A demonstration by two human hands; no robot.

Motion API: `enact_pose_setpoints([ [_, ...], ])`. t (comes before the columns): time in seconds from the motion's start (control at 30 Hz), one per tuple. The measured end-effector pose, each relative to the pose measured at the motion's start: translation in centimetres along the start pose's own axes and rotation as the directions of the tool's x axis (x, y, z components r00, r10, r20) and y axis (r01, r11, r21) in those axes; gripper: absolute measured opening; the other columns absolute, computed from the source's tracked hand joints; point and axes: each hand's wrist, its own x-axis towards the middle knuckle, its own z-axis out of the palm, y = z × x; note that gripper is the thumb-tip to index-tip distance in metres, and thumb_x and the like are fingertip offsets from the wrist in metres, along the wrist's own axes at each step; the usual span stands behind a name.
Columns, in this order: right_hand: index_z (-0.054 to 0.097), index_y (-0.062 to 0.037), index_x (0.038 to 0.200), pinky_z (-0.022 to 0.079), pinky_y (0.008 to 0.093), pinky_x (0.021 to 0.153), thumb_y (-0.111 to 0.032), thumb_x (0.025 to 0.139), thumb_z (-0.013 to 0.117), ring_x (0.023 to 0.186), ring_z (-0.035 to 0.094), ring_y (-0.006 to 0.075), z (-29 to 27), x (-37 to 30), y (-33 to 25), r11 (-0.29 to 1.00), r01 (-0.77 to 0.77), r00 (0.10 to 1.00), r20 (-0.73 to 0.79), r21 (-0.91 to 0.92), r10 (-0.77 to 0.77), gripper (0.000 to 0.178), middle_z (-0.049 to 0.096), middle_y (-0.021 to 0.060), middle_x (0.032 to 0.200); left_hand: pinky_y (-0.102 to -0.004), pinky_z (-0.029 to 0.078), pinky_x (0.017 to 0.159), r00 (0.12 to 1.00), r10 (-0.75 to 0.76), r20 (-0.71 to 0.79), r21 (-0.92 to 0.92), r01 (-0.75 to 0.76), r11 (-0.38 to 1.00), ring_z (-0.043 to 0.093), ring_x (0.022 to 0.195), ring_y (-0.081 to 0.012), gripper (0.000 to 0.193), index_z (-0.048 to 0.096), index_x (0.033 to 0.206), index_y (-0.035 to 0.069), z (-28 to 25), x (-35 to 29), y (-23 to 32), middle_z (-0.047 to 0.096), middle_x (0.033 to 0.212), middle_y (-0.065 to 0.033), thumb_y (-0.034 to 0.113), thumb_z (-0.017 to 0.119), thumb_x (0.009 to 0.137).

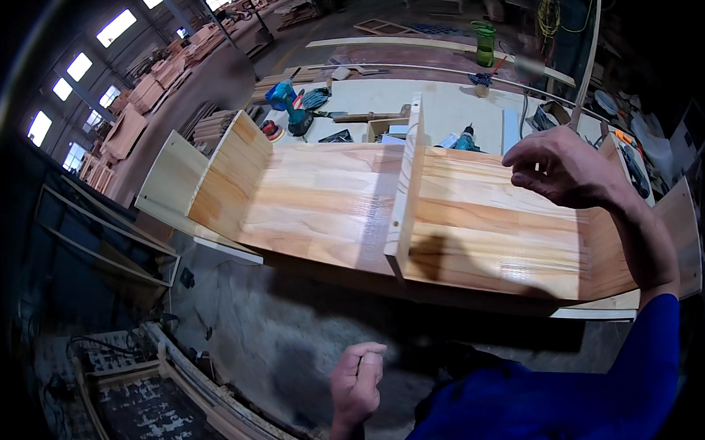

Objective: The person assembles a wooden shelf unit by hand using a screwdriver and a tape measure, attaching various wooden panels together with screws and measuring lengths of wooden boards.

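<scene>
A wooden cabinet carcass (312,198) of pale, striped boards lies on the bench before me, its inside facing up. An upright divider board (405,190) with small holes in its edge splits it into two bays. Over the right bay hangs my right hand (559,168), apart from the wood, thumb and fingers curled together. Whatever its fingertips may pinch is too small to make out. My left hand (357,383) is closed, low in front of the carcass, thumb pressed on the curled fingers; its contents are hidden. The end panel (232,166) stands upright at the left.
Behind the carcass, the white bench top (363,98) carries a teal cordless drill (297,116), a second power tool (467,139) and a small open box (385,130). A green bottle (485,43) stands farther back. A wooden frame (166,370) lies at lower left.
</scene>
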Motion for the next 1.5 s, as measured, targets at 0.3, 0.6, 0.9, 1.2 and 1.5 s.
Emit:
enact_pose_setpoints([
  [0.3, 0.066, 0.0031, 0.103, 0.053, 0.0305, 0.069, -0.011, 0.089, 0.068, 0.076, 0.067, 0.0177, 6.8, 10.0, 1.5, 0.943, -0.17, 0.964, -0.152, 0.287, 0.22, 0.02, 0.07, 0.0148, 0.086, -0.0235, 0.033, 0.047, 0.982, 0.006, -0.187, -0.073, -0.02, 0.997, 0.039, 0.053, -0.0095, 0.012, 0.055, 0.087, 0.001, -8.5, 15.7, 5.9, 0.052, 0.072, -0.0068, 0.0, 0.043, 0.09],
  [0.6, 0.066, 0.0046, 0.1, 0.05, 0.0294, 0.065, -0.013, 0.089, 0.064, 0.069, 0.063, 0.018, 14.9, 9.1, 5.6, 0.77, -0.534, 0.735, -0.258, 0.349, 0.627, 0.02, 0.067, 0.0136, 0.078, -0.0302, 0.044, 0.062, 0.845, 0.179, 0.504, 0.699, -0.521, 0.489, 0.054, 0.066, -0.016, 0.029, 0.068, 0.1, -0.002, -4.0, 48.5, 10.0, 0.058, 0.074, -0.0058, 0.024, 0.065, 0.086],
  [0.9, 0.065, 0.0069, 0.1, 0.05, 0.0246, 0.067, -0.006, 0.09, 0.064, 0.073, 0.061, 0.0094, 24.3, 6.0, 1.9, 0.287, -0.729, 0.272, -0.121, 0.621, 0.955, 0.016, 0.067, 0.007, 0.078, -0.0415, 0.05, 0.087, 0.63, -0.334, 0.701, 0.672, -0.741, 0.015, 0.064, 0.098, -0.0363, 0.036, 0.069, 0.103, 0.0, 5.1, 70.4, -4.8, 0.067, 0.102, -0.0246, 0.026, 0.07, 0.078],
  [1.2, 0.064, 0.0042, 0.108, 0.046, 0.0237, 0.078, -0.006, 0.094, 0.057, 0.087, 0.058, 0.0074, 29.1, 1.6, 2.6, 0.141, -0.535, 0.041, -0.141, 0.833, 0.989, 0.019, 0.064, 0.0021, 0.097, -0.0465, 0.054, 0.079, 0.504, -0.245, 0.828, 0.529, -0.848, 0.044, 0.066, 0.093, -0.0372, 0.018, 0.068, 0.092, 0.004, 8.8, 74.5, -13.6, 0.068, 0.094, -0.0208, 0.016, 0.056, 0.085],
  [1.5, 0.064, 0.0024, 0.106, 0.042, 0.0225, 0.071, -0.01, 0.091, 0.056, 0.081, 0.054, 0.0071, 31.5, 0.3, 3.6, 0.148, -0.548, -0.014, -0.186, 0.823, 0.983, 0.021, 0.061, -0.0014, 0.092, -0.0406, 0.057, 0.074, 0.112, -0.697, 0.708, -0.008, -0.986, -0.166, 0.07, 0.087, -0.0309, 0.014, 0.075, 0.083, 0.007, 7.1, 72.4, -13.3, 0.072, 0.091, -0.0148, 0.012, 0.064, 0.077],
])
